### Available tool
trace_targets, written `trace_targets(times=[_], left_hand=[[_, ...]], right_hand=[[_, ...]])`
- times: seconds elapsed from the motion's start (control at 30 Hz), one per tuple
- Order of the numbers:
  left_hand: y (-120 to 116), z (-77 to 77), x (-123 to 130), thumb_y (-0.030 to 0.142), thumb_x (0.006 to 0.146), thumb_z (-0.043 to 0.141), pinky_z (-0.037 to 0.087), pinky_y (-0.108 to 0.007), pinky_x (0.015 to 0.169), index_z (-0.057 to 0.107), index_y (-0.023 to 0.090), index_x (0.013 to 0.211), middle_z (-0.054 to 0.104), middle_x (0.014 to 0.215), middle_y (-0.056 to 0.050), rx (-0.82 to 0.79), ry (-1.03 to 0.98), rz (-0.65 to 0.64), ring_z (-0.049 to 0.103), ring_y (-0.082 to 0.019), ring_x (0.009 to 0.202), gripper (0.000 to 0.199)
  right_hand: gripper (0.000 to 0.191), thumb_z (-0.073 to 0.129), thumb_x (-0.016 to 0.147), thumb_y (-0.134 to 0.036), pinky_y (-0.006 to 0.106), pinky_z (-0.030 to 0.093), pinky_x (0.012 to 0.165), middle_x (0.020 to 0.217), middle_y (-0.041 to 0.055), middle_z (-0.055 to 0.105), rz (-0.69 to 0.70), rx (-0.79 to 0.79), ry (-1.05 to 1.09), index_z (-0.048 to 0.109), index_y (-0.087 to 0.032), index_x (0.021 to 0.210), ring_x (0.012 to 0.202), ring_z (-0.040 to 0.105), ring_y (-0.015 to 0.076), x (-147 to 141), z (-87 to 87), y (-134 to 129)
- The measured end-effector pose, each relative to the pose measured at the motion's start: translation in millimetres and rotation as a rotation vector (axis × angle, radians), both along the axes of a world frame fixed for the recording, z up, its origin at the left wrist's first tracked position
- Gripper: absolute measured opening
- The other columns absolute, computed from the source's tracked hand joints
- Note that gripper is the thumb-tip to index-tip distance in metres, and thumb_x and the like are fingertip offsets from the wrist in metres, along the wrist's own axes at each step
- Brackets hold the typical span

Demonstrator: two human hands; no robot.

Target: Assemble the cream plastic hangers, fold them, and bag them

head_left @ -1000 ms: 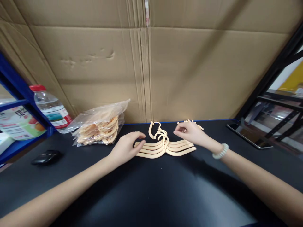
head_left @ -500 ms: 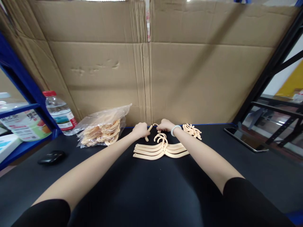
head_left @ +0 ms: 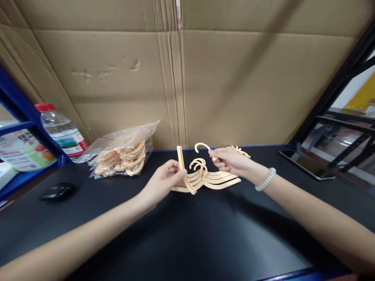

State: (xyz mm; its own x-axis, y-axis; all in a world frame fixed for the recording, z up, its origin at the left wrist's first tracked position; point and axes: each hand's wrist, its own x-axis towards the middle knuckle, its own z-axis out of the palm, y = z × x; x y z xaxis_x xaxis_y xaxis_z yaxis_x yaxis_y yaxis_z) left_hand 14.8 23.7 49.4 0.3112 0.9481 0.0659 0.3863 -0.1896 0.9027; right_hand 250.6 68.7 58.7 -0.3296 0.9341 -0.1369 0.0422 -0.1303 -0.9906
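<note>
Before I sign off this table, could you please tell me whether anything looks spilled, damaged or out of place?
The cardboard behind the black table looks slightly damaged: small dents mark its left part, and a narrow gap opens at the top of its middle seam. I see no spill, and the hangers lie neatly together.

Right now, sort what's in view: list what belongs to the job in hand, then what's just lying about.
Likely in the job:
- left hand, holding a beige bar
- right hand, holding a beige hook
- hangers
- small beige pieces
- bagged beige pieces

Probably just lying about:
- black mouse
- phone
- bottle
</note>
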Motion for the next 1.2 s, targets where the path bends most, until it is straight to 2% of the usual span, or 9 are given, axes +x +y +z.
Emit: trace_targets(times=[0.07, 0.1, 0.17, 0.27, 0.4, 0.6, 0.73, 0.93, 1.2], left_hand=[[-18.1, -14.1, 7.6, 0.039, 0.083, 0.061, 0.058, -0.032, 0.074, 0.049, 0.017, 0.094, 0.067, 0.092, -0.005, -0.078, -0.292, -0.056, 0.068, -0.019, 0.085, 0.027], [-24.6, -20.4, 10.8, 0.038, 0.082, 0.064, 0.058, -0.031, 0.075, 0.050, 0.017, 0.097, 0.068, 0.095, -0.006, -0.092, -0.371, -0.056, 0.068, -0.020, 0.089, 0.029], [-33.1, -30.4, 15.1, 0.035, 0.082, 0.066, 0.058, -0.029, 0.075, 0.052, 0.017, 0.099, 0.068, 0.095, -0.006, -0.080, -0.461, -0.040, 0.067, -0.019, 0.091, 0.028], [-39.4, -37.4, 15.7, 0.032, 0.086, 0.065, 0.057, -0.029, 0.078, 0.054, 0.018, 0.095, 0.068, 0.092, -0.004, 0.007, -0.517, 0.008, 0.066, -0.017, 0.089, 0.020], [-45.0, -37.9, 11.4, 0.027, 0.089, 0.060, 0.057, -0.029, 0.078, 0.053, 0.020, 0.092, 0.067, 0.095, -0.002, 0.129, -0.517, 0.064, 0.065, -0.017, 0.091, 0.010], [-48.5, -39.8, 8.6, 0.022, 0.092, 0.057, 0.055, -0.030, 0.081, 0.049, 0.022, 0.093, 0.064, 0.098, -0.002, 0.223, -0.446, 0.052, 0.065, -0.017, 0.093, 0.008], [-47.5, -39.7, 8.8, 0.020, 0.091, 0.057, 0.056, -0.030, 0.081, 0.049, 0.022, 0.092, 0.064, 0.098, -0.003, 0.227, -0.442, 0.050, 0.065, -0.018, 0.095, 0.008], [-47.1, -38.0, 9.9, 0.019, 0.090, 0.058, 0.055, -0.034, 0.082, 0.051, 0.021, 0.090, 0.066, 0.096, -0.005, 0.201, -0.437, 0.036, 0.067, -0.020, 0.094, 0.007], [-47.6, -34.7, 10.3, 0.019, 0.086, 0.063, 0.056, -0.034, 0.081, 0.057, 0.021, 0.082, 0.068, 0.092, -0.005, 0.200, -0.430, 0.043, 0.068, -0.021, 0.090, 0.007]], right_hand=[[0.041, 0.073, 0.074, -0.047, 0.014, 0.022, 0.035, 0.055, -0.0071, 0.042, 0.028, -0.030, 0.120, 0.046, -0.017, 0.067, 0.042, 0.033, 0.0014, -3.3, -7.7, -26.7], [0.040, 0.073, 0.075, -0.047, 0.014, 0.025, 0.036, 0.057, -0.0060, 0.046, 0.039, -0.041, 0.164, 0.047, -0.016, 0.069, 0.043, 0.038, 0.0021, -6.0, -11.9, -38.2], [0.036, 0.074, 0.076, -0.044, 0.015, 0.033, 0.040, 0.062, -0.0031, 0.054, 0.064, -0.042, 0.215, 0.052, -0.016, 0.076, 0.048, 0.048, 0.0046, -11.1, -19.8, -55.4], [0.031, 0.075, 0.075, -0.039, 0.017, 0.042, 0.044, 0.070, -0.0002, 0.060, 0.061, 0.026, 0.219, 0.055, -0.016, 0.082, 0.056, 0.057, 0.0080, -14.4, -28.5, -66.4], [0.024, 0.074, 0.077, -0.034, 0.017, 0.047, 0.047, 0.074, 0.0011, 0.062, 0.035, 0.121, 0.183, 0.060, -0.015, 0.084, 0.062, 0.060, 0.0094, -12.1, -34.4, -64.0], [0.023, 0.071, 0.079, -0.035, 0.019, 0.054, 0.053, 0.084, 0.0043, 0.063, 0.137, 0.025, 0.184, 0.062, -0.015, 0.085, 0.082, 0.064, 0.0151, -11.5, -33.4, -64.5], [0.024, 0.070, 0.080, -0.036, 0.021, 0.055, 0.054, 0.094, 0.0067, 0.064, 0.217, -0.024, 0.170, 0.062, -0.014, 0.087, 0.088, 0.067, 0.0189, -12.2, -28.2, -68.6], [0.025, 0.071, 0.079, -0.036, 0.023, 0.056, 0.059, 0.090, 0.0072, 0.067, 0.217, -0.040, 0.141, 0.063, -0.013, 0.086, 0.083, 0.070, 0.0187, -13.8, -27.4, -70.0], [0.026, 0.075, 0.075, -0.035, 0.024, 0.057, 0.064, 0.073, 0.0013, 0.066, 0.118, 0.018, 0.153, 0.060, -0.015, 0.080, 0.066, 0.069, 0.0128, -20.3, -34.7, -72.4]])
